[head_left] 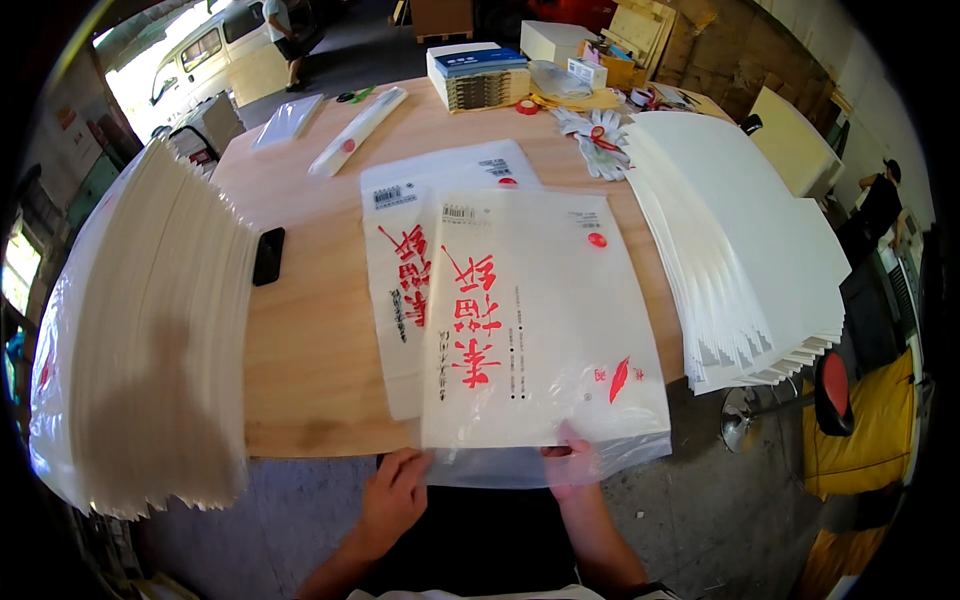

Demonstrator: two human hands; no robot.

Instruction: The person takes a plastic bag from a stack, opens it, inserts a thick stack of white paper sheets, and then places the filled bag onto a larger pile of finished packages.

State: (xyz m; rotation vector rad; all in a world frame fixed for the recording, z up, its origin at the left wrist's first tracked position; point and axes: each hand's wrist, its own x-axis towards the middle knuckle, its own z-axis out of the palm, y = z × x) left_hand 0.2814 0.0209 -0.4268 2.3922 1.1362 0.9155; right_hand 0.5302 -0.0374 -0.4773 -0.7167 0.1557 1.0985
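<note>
Plywood bench (310,330) in a cluttered workshop, a van (195,55) visible out the door. Two clear plastic bags with red print lie flat on it; the front bag (540,320) has white sheets inside and overlaps the second bag (400,270), whose contents I can't make out. Both hands are at the front bag's open mouth, which hangs over the near edge. Left hand (392,495) has its fingers pinched on the left corner. Right hand (575,462) is tucked inside the plastic, fingers spread against the film. One fat stack of sheets (150,330) sits left, one fanned stack (730,240) right. One black phone (268,255) lies near the left stack.
</note>
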